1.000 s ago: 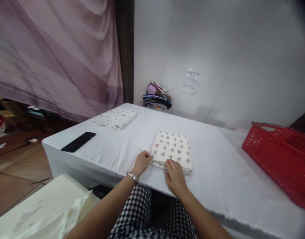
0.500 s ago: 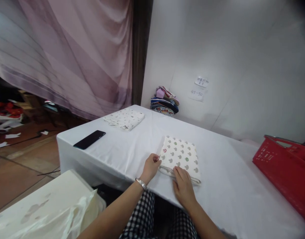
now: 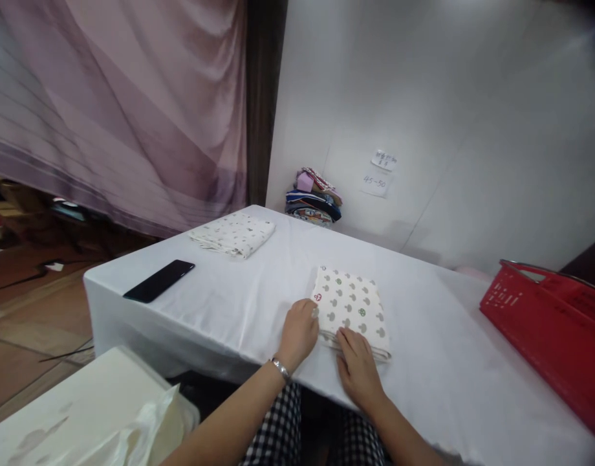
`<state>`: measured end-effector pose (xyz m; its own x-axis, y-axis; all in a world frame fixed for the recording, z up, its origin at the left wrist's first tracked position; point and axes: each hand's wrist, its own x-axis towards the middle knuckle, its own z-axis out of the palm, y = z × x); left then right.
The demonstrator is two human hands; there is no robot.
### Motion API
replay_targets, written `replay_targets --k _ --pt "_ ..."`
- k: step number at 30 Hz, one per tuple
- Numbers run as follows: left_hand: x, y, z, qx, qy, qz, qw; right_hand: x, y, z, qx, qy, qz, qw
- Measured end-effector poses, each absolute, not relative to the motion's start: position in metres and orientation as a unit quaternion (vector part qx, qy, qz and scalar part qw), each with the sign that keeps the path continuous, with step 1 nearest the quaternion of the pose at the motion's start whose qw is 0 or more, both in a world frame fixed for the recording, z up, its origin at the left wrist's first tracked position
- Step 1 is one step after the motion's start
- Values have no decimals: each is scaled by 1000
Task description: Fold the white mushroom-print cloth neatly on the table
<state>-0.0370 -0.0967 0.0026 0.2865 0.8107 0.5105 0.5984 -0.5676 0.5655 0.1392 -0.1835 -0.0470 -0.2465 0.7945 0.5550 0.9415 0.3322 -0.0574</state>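
Observation:
A folded white cloth (image 3: 350, 301) printed with grey mushroom shapes and a few green and red ones lies flat on the white-covered table (image 3: 433, 362). At its near left corner is my left hand (image 3: 300, 331), a silver bracelet on its wrist, the fingers curled closed on the cloth's edge and the fingertips partly hidden. My right hand (image 3: 359, 370) rests at the near folded edge, its fingers stretched out and lying on top of the fabric. Several layers show along that near edge.
Another folded white printed cloth (image 3: 234, 233) lies at the far left, with a black phone (image 3: 160, 281) nearer. Folded fabrics (image 3: 313, 199) are stacked by the wall. A red plastic basket (image 3: 544, 336) stands right; a white box (image 3: 79, 401) is below left.
My left hand has shifted slightly forward and its fingers have curled in over the cloth's corner. My right hand stays at the near edge. The view has turned a little to the right.

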Motion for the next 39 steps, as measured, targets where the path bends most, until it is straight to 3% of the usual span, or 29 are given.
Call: replay_targets --k 5,15,21,26,28,33,39 --pt "-15 -101 -3 891 306 329 71 138 -181 -47 -560 -777 -142 250" --pt "-24 -93 -27 914 306 265 34 196 -213 -42 -611 -748 -147 214" --pt "-23 -88 -31 920 292 261 13 211 -229 -48 -629 -708 -78 311" --pt "-30 -88 -26 903 310 289 67 213 -219 -43 -674 -540 91 496" --pt "-34 -88 -25 871 357 325 91 216 -212 -38 -700 -445 167 532" --pt "-38 -83 -27 748 503 384 200 224 -191 -30 -698 -371 289 540" --pt "-17 -115 -18 717 494 377 314 259 -170 -30 -722 -413 242 499"
